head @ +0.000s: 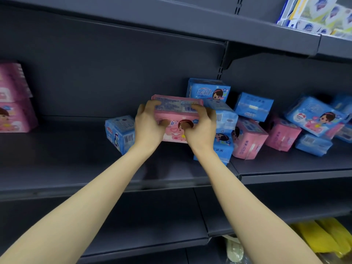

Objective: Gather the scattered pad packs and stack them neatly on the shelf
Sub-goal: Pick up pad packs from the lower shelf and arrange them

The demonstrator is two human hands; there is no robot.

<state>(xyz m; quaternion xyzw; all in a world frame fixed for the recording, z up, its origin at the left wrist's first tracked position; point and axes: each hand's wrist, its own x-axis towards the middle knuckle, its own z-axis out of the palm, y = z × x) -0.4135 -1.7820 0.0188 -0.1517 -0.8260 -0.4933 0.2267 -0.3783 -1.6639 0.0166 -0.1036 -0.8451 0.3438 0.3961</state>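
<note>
Pack in left hand, right hand (label half-hidden)

Pink stack partly beyond the left edge; print on the pink pack too blurred for reading.

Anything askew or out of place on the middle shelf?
Yes. The heap of blue and pink packs at right is jumbled, packs tilted and leaning on each other, unlike the squared pink stack at far left. A lone blue pack sits apart, beside the left hand.
</note>
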